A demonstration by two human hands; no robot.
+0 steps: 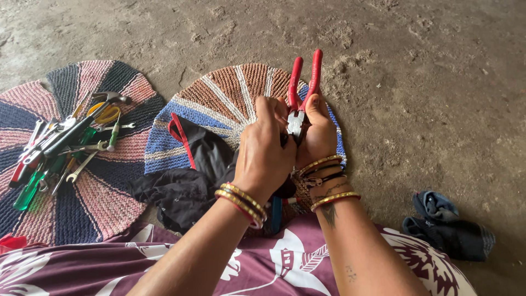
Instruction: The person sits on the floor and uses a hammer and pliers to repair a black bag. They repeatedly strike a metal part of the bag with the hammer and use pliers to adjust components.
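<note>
Red-handled pliers (300, 96): one | hands (290, 145): two gripping | woven mats (82, 164): two

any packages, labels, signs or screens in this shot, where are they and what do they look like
None show here. Nearest to that:
pliers: red handles, held over the middle round mat by the left hand and right hand; no label can be made out.
tool pile: on the left round mat, green, yellow and bare metal; any markings are too small to tell.
</note>
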